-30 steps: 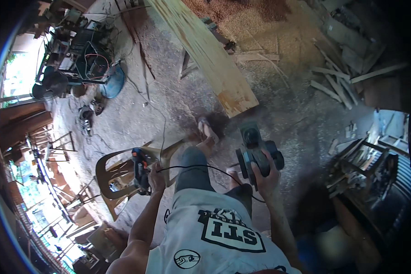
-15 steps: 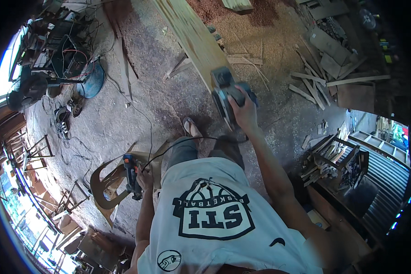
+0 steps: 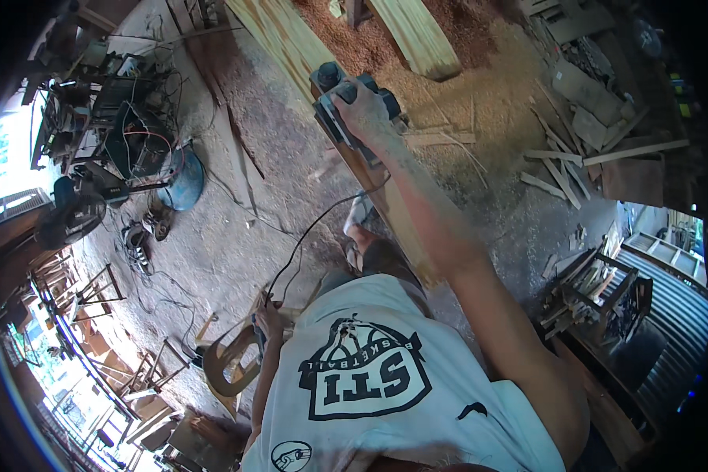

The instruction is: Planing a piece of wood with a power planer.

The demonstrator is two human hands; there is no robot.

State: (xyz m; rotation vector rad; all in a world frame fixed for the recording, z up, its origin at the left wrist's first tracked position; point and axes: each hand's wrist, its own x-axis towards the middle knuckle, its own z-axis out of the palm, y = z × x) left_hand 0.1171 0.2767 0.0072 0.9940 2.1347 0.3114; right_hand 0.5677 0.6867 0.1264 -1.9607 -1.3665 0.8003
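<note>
Grey flooring point(image 3: 220, 236) is extending across the scene, with its edges fading into the dark fisheye rim. The white shirt point(image 3: 456, 377) is filling the lower centre, bearing dark block lettering inside a shield emblem, a curved dark mark and a round emblem; the print is facing the camera upside down. The pale wooden plank point(image 3: 291, 55) is running diagonally, its upper end being cut off by the frame and the right forearm covering part of its lower end. The tan chair point(image 3: 230, 386) is standing beside the left forearm, which is partly hiding it. The dark power planer point(image 3: 334, 122) is resting on the plank, directly beneath the right palm; its underside is lying hidden. The right hand point(image 3: 364, 110) is wrapping round its handle. The left hand point(image 3: 269, 320) is hanging near the chair, where the black cord point(image 3: 307, 232) is reaching its fingers; whether they are pinching it cannot be told.
</note>
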